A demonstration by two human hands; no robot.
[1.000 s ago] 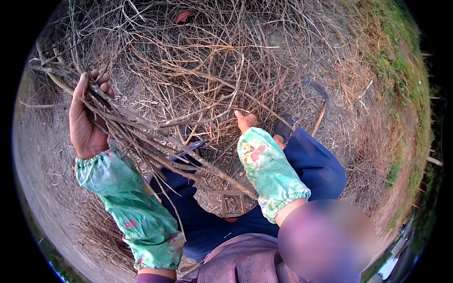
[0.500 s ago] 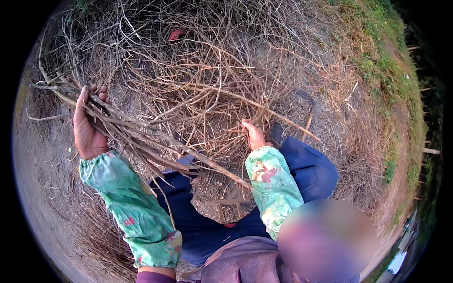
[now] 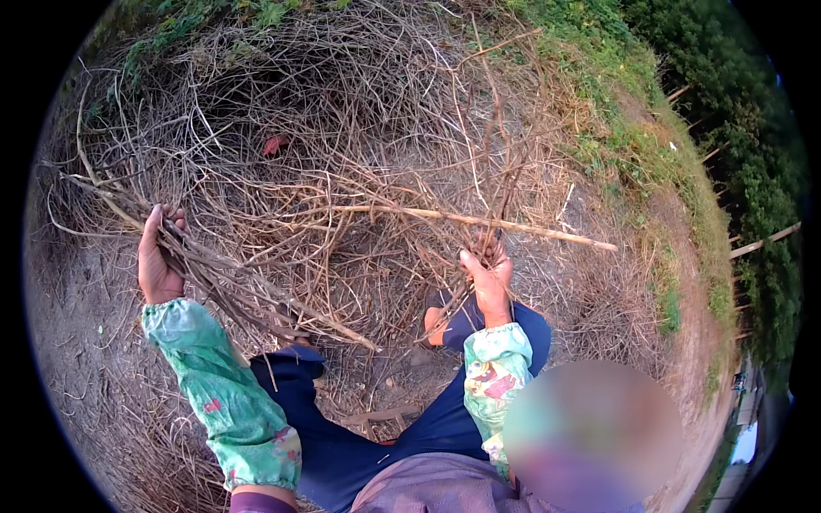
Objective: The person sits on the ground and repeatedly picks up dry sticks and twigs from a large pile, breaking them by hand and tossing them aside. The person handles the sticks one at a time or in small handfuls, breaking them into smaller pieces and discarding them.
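At the left, my left hand [image 3: 161, 263] is closed round a bundle of dry sticks [image 3: 248, 280], whose ends slant down toward my knees. My right hand [image 3: 489, 275] grips a bunch of thin brown twigs [image 3: 496, 162] that stands up and fans out above the fist. Behind that bunch lies a long, thicker, pale branch [image 3: 402, 210], running across the loose brushwood. Whether my right fingers touch this branch I cannot tell. Both forearms wear green patterned sleeves.
A large heap of dry brushwood [image 3: 325, 94] spreads across the far side, with a red scrap [image 3: 274, 145] on it. Green plants [image 3: 599, 94] edge it at the right. Low wooden pieces [image 3: 380, 416] lie between my legs. More twigs [image 3: 171, 436] lie at the lower left.
My right hand has risen from the pile with twigs in its grip and moved a little right. The left hand's bundle has swung down slightly. My view has shifted and my legs have moved.
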